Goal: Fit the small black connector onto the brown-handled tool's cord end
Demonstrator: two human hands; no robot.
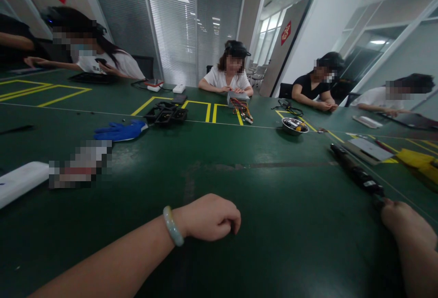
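Observation:
My left hand [211, 218], with a pale green bangle [173, 226] on its wrist, rests near the middle of the green table [290, 234]. Its fingers curl under in a loose fist, and nothing shows in them. At the right, my right hand [409, 222] is closed round the near end of a long black stick-shaped tool [359, 172]. The tool points away from me and to the left, with small light labels on its side; its exact kind is unclear. Part of the right hand's fingers is hidden.
A blue glove [120, 131], a white device [23, 181] and black plastic parts [166, 113] lie to the left. Farther off are a metal box with coloured cables [238, 100] and a steel bowl [294, 126] of small parts. Several people sit across the table.

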